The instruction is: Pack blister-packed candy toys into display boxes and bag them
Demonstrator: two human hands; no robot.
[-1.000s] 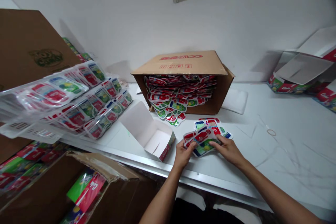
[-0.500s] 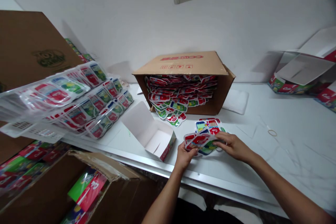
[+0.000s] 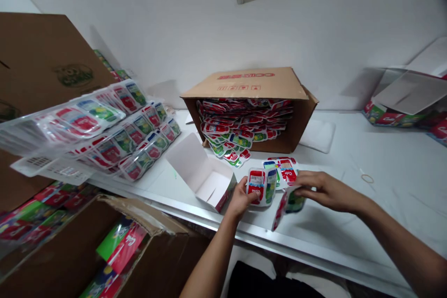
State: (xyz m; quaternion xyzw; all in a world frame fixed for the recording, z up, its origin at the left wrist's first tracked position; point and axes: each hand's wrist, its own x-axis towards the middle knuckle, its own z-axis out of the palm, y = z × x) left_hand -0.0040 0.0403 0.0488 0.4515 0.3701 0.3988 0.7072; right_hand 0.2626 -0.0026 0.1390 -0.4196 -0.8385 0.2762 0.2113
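Two blister packs sit low in the frame's centre, above the counter [image 3: 349, 205]. The left hand [image 3: 239, 200] pinches one blister pack [image 3: 261, 186] upright, printed face out. The right hand [image 3: 323, 191] pinches a second pack [image 3: 288, 205], long axis slanting down-left.

- Left hand [image 3: 240, 199]: palm and fingertips are hidden behind the upright packet [image 3: 261, 187] it holds.
- Right hand [image 3: 323, 190]: fingertips are covered by the blurred packet [image 3: 288, 206]; its print is unreadable.
- Cardboard box [image 3: 249, 102]: depth of its contents is concealed by the front layers.
- Lower carton [image 3: 87, 247]: cut off by the bottom edge.
- Printed boxes [image 3: 408, 107]: truncated by the right edge.
- Blister trays [image 3: 87, 130]: left end blurred and cropped.
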